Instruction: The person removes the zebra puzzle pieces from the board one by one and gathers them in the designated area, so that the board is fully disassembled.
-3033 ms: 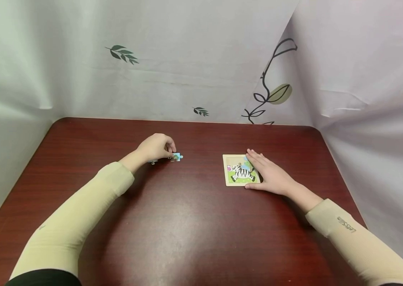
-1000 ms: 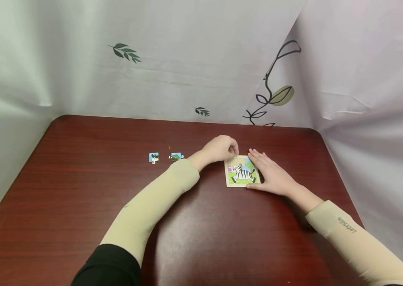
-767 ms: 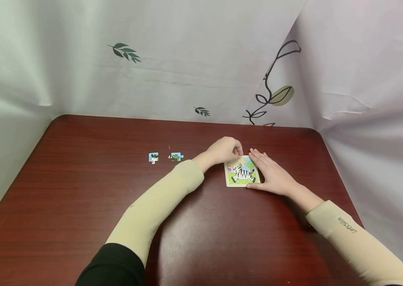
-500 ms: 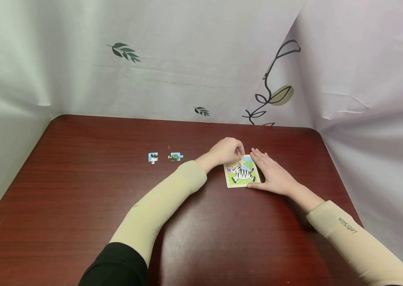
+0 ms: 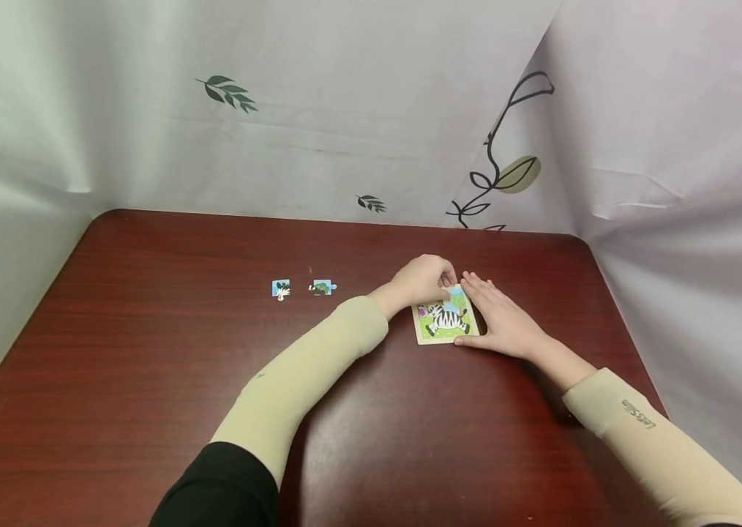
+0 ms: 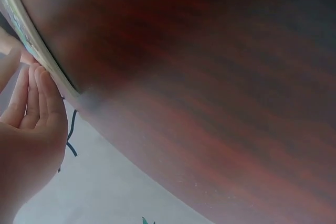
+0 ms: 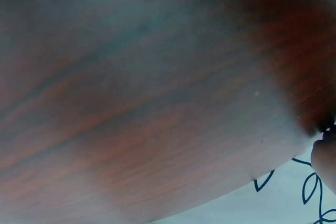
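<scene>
A small square wooden jigsaw puzzle [image 5: 445, 322] with a zebra on green ground lies on the table in the head view. My left hand [image 5: 422, 279] is over its top edge, fingers bent and thumb low on the board; anything between the fingertips is hidden. In the left wrist view that hand [image 6: 37, 124] has its fingertips close to the board's edge [image 6: 44, 56]. My right hand [image 5: 503, 318] rests along the puzzle's right side, fingers straight at the top corner and thumb at the lower edge. Only a sliver of a hand [image 7: 326, 161] shows in the right wrist view.
Two loose jigsaw pieces lie left of the puzzle: one with a zebra part [image 5: 282, 290], one blue and green [image 5: 323, 288]. The dark red table [image 5: 167, 315] has rounded far corners. A pale leaf-patterned curtain [image 5: 318, 110] hangs behind and at both sides.
My left hand has come from the loose pieces on the left to the puzzle's top edge, then slid slightly right along it. The right hand has stayed nearly still.
</scene>
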Available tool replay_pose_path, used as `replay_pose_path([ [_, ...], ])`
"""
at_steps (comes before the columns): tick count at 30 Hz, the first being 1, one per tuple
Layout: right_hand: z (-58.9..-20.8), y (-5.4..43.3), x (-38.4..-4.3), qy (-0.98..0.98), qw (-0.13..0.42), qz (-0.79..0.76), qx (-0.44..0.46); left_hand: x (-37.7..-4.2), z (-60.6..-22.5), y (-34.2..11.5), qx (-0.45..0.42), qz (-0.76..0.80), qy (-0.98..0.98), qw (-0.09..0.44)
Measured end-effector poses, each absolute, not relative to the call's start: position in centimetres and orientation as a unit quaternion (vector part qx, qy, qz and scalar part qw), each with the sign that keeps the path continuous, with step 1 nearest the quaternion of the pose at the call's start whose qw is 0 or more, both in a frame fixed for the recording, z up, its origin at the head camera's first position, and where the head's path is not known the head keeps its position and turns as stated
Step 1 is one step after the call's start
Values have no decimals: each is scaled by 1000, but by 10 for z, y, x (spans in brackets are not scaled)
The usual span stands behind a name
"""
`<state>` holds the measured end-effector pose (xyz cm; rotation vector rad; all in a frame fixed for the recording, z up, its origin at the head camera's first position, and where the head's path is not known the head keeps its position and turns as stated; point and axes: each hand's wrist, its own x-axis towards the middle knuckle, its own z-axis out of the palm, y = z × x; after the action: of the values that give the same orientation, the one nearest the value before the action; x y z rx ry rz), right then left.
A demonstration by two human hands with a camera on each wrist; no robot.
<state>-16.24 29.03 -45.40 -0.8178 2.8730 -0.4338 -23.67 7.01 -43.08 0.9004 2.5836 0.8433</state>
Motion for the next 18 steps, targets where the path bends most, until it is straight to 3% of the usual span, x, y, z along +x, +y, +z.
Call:
replay_pose_path([
  [18, -453, 289, -164, 950, 69, -144, -269, -233, -432, 77, 321, 280, 894, 137],
])
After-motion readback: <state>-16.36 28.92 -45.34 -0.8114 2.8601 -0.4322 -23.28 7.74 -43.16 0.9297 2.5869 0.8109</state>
